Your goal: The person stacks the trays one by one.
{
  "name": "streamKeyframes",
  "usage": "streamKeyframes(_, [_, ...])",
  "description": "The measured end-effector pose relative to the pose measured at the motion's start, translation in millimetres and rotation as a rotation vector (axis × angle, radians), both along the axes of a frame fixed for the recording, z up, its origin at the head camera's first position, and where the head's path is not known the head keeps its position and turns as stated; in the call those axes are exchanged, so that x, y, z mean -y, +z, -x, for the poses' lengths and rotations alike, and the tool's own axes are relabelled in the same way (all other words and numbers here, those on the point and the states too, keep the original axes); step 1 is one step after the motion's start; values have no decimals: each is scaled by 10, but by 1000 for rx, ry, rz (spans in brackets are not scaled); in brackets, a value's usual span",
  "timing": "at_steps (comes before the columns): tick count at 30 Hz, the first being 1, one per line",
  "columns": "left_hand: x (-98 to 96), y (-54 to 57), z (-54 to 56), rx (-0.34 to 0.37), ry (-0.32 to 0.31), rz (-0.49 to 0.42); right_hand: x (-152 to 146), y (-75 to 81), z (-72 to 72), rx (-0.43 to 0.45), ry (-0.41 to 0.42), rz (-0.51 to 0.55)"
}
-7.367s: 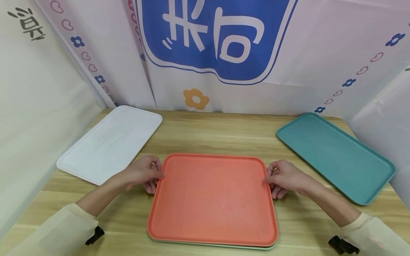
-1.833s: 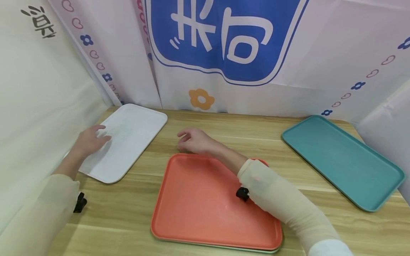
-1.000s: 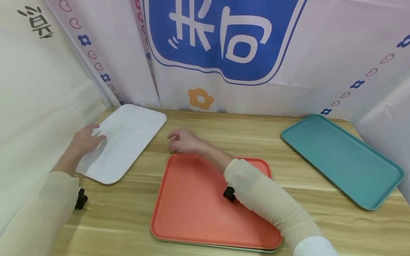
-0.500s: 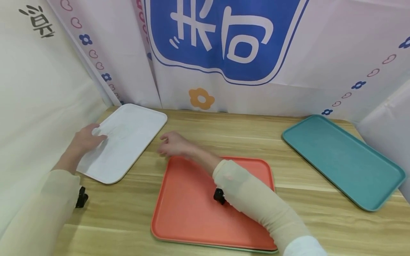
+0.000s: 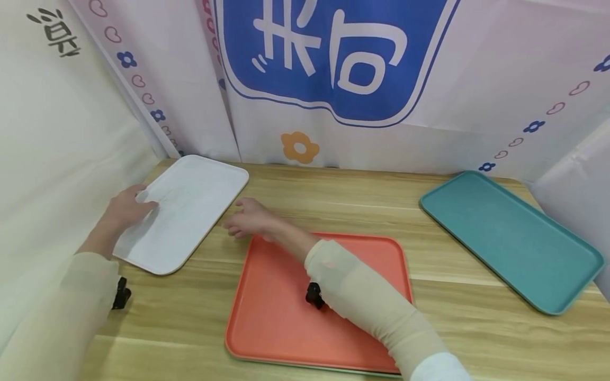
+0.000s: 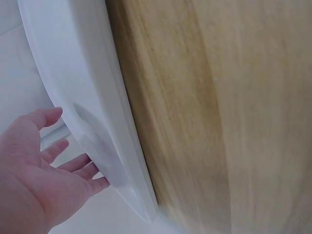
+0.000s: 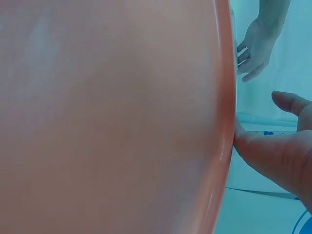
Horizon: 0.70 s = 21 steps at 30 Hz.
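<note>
At the back left of the table lies a white tray (image 5: 186, 211) (image 6: 73, 58). My left hand (image 5: 128, 206) (image 6: 44, 180) is at its left side, the thumb standing apart and the fingertips right at the rim. Fingers loosely spread, my right hand (image 5: 252, 217) (image 7: 278, 151) hangs between the white tray and the orange-red tray (image 5: 276, 307) (image 7: 122, 122), holding nothing. The right forearm crosses over the orange-red tray and hides part of it. In the right wrist view, the left hand (image 7: 258, 46) also shows, fingers extended.
Under the orange-red tray a pale green rim (image 5: 310, 366) peeks out at the front. A teal tray (image 5: 514, 243) lies at the right. Printed cloth (image 5: 429, 143) walls in the wooden table (image 5: 157, 328) at the back and sides.
Both hands have let go of the orange-red tray's sides. The left hand went to the white tray's left edge; the right hand crossed over and keeps drifting left toward the white tray.
</note>
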<state>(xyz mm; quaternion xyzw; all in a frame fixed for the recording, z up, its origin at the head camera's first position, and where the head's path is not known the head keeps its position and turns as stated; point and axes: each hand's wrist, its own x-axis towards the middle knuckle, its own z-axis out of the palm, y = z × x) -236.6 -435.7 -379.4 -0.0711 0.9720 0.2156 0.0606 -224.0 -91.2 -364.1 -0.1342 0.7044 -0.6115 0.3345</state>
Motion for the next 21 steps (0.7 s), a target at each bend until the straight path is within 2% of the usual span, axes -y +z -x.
streamKeyframes(6, [-11,29,7,-15,-5,2,62,-9,3,49,-26,31])
streamKeyframes(12, [3,25,28,2,3,5,101,-29,7,106,-37,74])
streamKeyframes(21, [-9,37,31,11,9,-4,144,-30,3,120,-8,65])
